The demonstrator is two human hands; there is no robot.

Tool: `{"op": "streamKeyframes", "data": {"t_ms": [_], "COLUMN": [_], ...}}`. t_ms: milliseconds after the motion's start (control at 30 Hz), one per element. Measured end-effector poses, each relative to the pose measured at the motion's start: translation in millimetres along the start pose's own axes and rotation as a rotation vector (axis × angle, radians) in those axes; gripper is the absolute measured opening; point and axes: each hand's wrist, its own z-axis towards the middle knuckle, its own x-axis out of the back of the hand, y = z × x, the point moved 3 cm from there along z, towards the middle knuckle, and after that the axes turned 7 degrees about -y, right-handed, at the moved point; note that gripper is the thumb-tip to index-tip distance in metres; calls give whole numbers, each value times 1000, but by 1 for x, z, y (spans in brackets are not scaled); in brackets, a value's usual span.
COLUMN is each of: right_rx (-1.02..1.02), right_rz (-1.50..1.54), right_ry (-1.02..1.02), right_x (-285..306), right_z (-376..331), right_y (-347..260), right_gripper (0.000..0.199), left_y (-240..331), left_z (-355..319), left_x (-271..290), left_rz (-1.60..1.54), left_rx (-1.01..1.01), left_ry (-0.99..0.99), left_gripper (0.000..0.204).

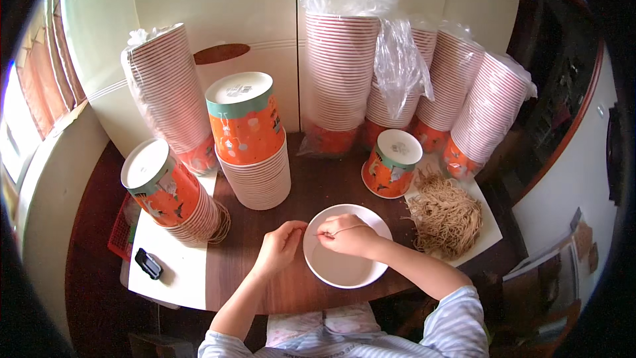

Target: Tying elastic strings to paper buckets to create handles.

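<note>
Striped sleeve (457,321) of the right arm lies nearest the camera, at the lower edge of my view. Work centers on the white tub (341,268), mouth up, at the near edge of the table (242,285), in front of the lap.

Grip status, right hand (346,233): inside the tub's mouth near the left wall, thumb and fingers pinched narrow on a thin cord (350,227), which trails back across the hand. Grip status, left hand (281,245): fingers curled narrow at the outside of the left rim; I cannot tell whether they hold the cord's end or only steady the wall.

I judge the step to be passing or fastening the cord at the tub's side. For good results, I would:
1. Pinch close to the tip, so the cord does not buckle.
2. Back the wall from outside without denting the rim.
3. Draw the slack gently, free of snags.

Right of the tub, the cord pile (450,219) looks loosely tangled; single strands should be teased out. Beyond stands one inverted tub (391,166). Left are the middle stack (258,179) and the left stack (165,189), the latter with cord loops (223,224) at its side. Wrapped stacks (341,66) stand at the back.
</note>
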Motion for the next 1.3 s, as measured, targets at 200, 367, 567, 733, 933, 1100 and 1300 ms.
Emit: {"op": "streamKeyframes", "data": {"t_ms": [200,367,567,733,933,1100,1300], "right_rx": [-22,-12,-1,-91,-95,-75,-41], "right_rz": [-22,25,4,67,21,23,41], "right_ry": [-43,12,16,-3,-16,-9,-6], "right_x": [-8,-9,-11,-3,-6,-9,-8], "right_z": [6,8,11,10,11,11,12], "right_y": [0,4,3,-2,-2,-1,-2], "right_gripper": [17,17,17,16,16,16,17], "left_y": [-10,-6,-14,-21,-12,-11,-4], "left_z": [-2,-2,-3,-4,-5,-4,-3], "left_x": [-5,-5,-6,-7,-5,-4,-2], "left_rz": [-58,-58,-54,-73,-60,-62,179], "left_rx": [-32,45,19,43,35,30,43], "left_ry": [-8,-45,-51,-66,-72,-69,-49], "left_gripper": [17,17,20,22,23,22,20]}}
